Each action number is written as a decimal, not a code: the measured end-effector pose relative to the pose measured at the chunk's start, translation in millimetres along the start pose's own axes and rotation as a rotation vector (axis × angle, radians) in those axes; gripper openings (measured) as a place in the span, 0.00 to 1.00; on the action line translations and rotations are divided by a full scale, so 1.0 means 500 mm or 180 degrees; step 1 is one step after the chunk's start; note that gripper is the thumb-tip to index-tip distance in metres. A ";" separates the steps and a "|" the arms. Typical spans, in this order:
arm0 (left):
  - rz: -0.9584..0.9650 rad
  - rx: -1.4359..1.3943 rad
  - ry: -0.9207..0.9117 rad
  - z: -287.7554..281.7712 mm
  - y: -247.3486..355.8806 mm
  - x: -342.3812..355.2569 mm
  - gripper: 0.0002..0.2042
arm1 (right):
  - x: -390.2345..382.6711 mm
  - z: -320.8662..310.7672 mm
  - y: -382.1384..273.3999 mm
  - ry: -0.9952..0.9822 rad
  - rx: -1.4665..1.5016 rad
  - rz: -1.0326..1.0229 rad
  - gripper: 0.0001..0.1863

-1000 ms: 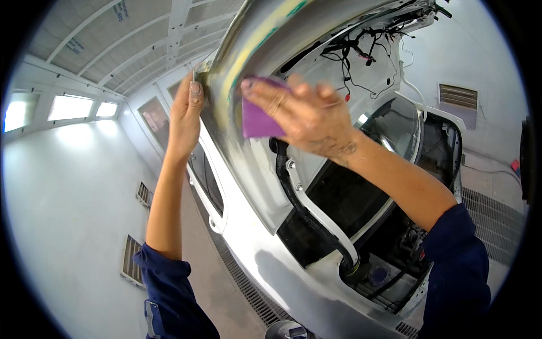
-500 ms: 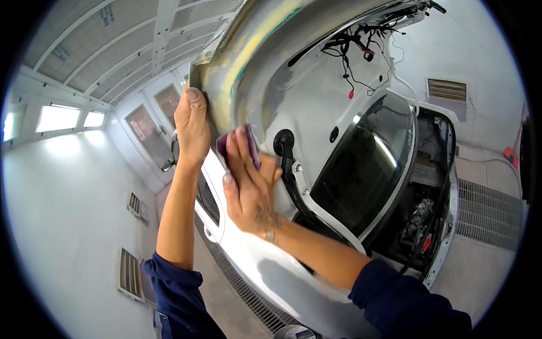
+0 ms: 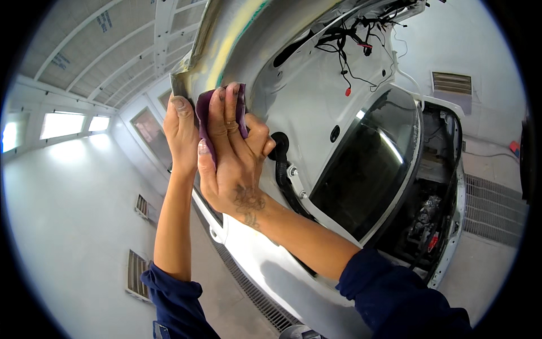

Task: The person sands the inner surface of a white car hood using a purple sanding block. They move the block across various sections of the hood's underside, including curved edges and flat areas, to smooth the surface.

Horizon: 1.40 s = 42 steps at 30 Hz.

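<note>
A purple abrasive sheet [image 3: 205,117] lies under my right hand [image 3: 232,161], whose fingers press it against the grey, yellow-patched edge of a raised car body panel [image 3: 230,39]. Its two middle fingers point up along the sheet, with the outer fingers bent. Just left of it, my left hand [image 3: 183,138] grips the panel's outer edge, thumb on top; its other fingers are mostly hidden.
A white car body [image 3: 265,279] lies below, with dark glass [image 3: 361,166], a black hose [image 3: 281,164] and hanging wires [image 3: 355,51] with a red connector [image 3: 348,91]. Floor grates [image 3: 491,209], wall vents [image 3: 451,83] and booth windows [image 3: 62,125] surround it.
My right hand swept left and down from the upper panel, then back up beside my left hand, carrying the purple sheet. My left hand stays on the edge.
</note>
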State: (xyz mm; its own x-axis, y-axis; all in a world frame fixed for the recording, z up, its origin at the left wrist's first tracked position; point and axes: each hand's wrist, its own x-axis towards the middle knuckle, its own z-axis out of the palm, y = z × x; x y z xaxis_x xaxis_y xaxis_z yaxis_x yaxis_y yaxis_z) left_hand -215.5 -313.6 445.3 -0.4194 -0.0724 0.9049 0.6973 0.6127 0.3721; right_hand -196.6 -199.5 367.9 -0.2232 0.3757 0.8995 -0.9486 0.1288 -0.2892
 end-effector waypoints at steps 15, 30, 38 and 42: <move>0.0473 0.0440 0.0242 0.000 0.009 -0.004 0.26 | -0.041 0.006 0.003 0.0243 0.0224 0.0790 0.31; 0.0344 0.0420 0.0573 0.018 0.014 -0.010 0.25 | -0.047 -0.011 -0.006 -0.0167 0.0176 0.0957 0.33; 0.0416 0.0704 0.0598 0.013 0.022 -0.013 0.24 | -0.068 -0.027 -0.018 -0.0462 0.0053 0.1061 0.32; 0.0277 0.0515 0.0640 0.011 0.008 -0.012 0.25 | -0.012 -0.014 -0.023 -0.0067 0.0042 0.0904 0.33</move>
State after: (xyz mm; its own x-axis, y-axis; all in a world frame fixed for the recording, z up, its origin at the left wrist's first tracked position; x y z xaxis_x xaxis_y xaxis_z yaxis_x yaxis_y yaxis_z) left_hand -213.5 -306.5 440.1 -0.2268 -0.1589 0.9609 0.6169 0.7400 0.2680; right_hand -182.9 -196.9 363.4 -0.4850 0.3757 0.7897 -0.8502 0.0090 -0.5264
